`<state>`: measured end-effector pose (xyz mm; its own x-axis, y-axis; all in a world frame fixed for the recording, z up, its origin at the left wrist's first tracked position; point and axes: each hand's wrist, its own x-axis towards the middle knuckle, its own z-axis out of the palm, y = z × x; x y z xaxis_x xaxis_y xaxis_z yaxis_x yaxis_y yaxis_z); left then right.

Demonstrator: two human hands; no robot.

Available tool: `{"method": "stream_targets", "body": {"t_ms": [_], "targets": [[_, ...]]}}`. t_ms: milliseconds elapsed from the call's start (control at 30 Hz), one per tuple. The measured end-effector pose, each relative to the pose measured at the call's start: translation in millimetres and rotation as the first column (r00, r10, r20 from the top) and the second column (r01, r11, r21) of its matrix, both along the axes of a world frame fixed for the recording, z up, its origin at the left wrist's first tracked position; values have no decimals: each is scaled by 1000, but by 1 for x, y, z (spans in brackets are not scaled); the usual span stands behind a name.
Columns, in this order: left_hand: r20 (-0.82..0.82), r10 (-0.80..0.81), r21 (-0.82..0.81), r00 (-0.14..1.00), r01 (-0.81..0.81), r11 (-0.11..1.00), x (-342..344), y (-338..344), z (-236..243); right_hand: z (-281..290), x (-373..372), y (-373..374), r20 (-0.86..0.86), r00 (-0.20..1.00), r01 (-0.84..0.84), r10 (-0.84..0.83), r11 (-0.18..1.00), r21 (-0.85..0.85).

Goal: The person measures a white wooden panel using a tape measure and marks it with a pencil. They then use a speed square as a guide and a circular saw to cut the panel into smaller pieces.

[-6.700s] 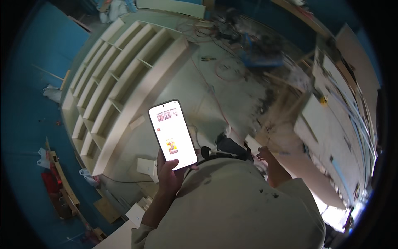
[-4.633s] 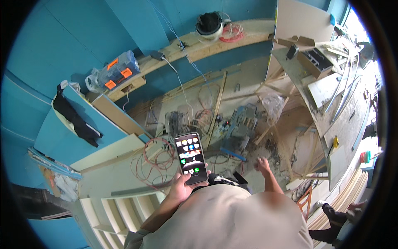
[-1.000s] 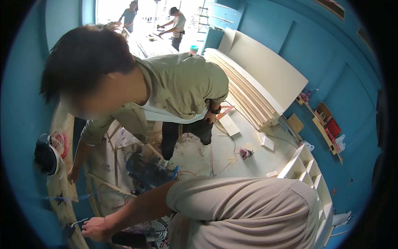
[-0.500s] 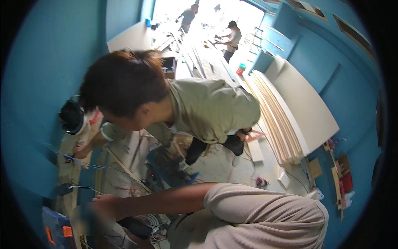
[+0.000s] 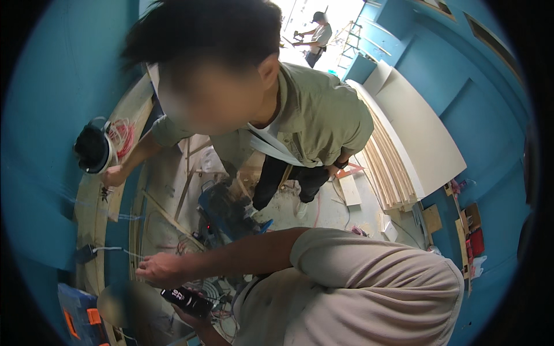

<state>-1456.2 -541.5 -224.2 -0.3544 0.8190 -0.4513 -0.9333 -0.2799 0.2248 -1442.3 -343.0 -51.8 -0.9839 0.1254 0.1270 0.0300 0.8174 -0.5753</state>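
My right arm, in a beige sleeve, stretches across to the left. The fingers of my right hand are pinched together at the end of a thin pale cord, which runs to a small dark box beside the blue wall. Below it, my left hand is closed around a black phone with a lit screen, the fingers partly hidden. A co-worker in a green-grey shirt leans in from the far side. That person's hand is at a wooden plank along the wall, near a small dark item.
A blue toolbox with orange latches stands at lower left. A coil of red and white wire lies by a black-topped white container. A blue machine is on the littered floor. Boards lean at right. Another person works far off.
The co-worker's head and body have moved up and right in the picture, nearer to me. My left hand and the phone's lit screen have come into view. My right hand has risen slightly.
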Motion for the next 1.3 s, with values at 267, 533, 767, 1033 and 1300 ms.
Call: {"method": "stream_targets", "body": {"t_ms": [267,533,767,1033,1300], "targets": [[60,-6,-35,998,8,999,-6,12,9,10,30,13,74,996,44,-42,999,-27],[1,-60,65,998,60,996,-9,10,6,-35,145,19,315,947,124,-72,981,-149],[-23,-79,-28,997,78,997,-12,3,14,-61,239,18,421,724,690,-547,585,-427],[-187,-232,-17,954,233,972,12,31,42,-74,269,9,288,703,703,-651,574,-419],[-83,-420,-71,904,415,907,29,63,58,-60,268,-10,314,749,660,-583,614,-432]]}}
